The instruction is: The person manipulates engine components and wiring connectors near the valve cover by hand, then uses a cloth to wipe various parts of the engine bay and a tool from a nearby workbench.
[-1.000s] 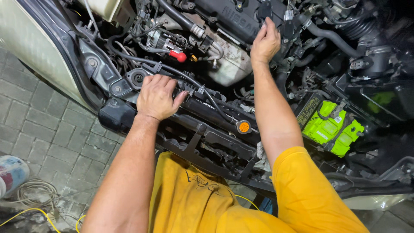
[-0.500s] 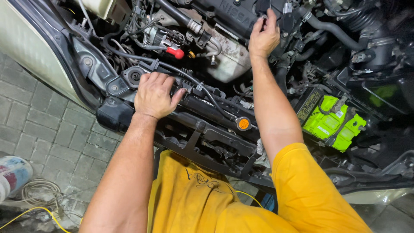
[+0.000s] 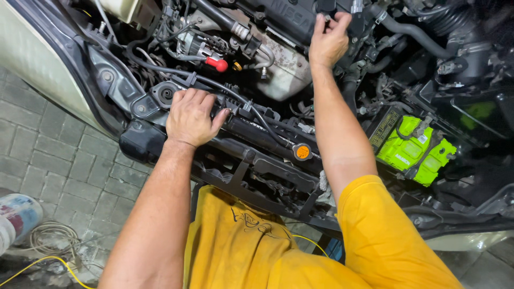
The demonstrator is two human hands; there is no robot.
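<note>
I lean over an open car engine bay. My left hand [image 3: 191,118] lies palm down on the black radiator top [image 3: 267,134], fingers curled over its far edge near a black hose [image 3: 176,72]. My right hand [image 3: 328,40] reaches deep into the bay, its fingers closed on a black part [image 3: 342,8] at the top of the engine. An orange radiator cap [image 3: 303,152] sits between my two arms. A red-tipped dipstick handle [image 3: 217,64] stands beyond my left hand.
A bright green battery cover [image 3: 415,150] lies to the right of my right arm. The white car fender [image 3: 37,59] runs along the left. Grey paving [image 3: 59,160] lies below, with a coiled cable [image 3: 51,241], a yellow wire [image 3: 37,265] and a can [image 3: 16,217].
The view has shifted slightly. My left hand stays on the radiator top. My right hand stays at the black part on the engine, with its fingers moving a little.
</note>
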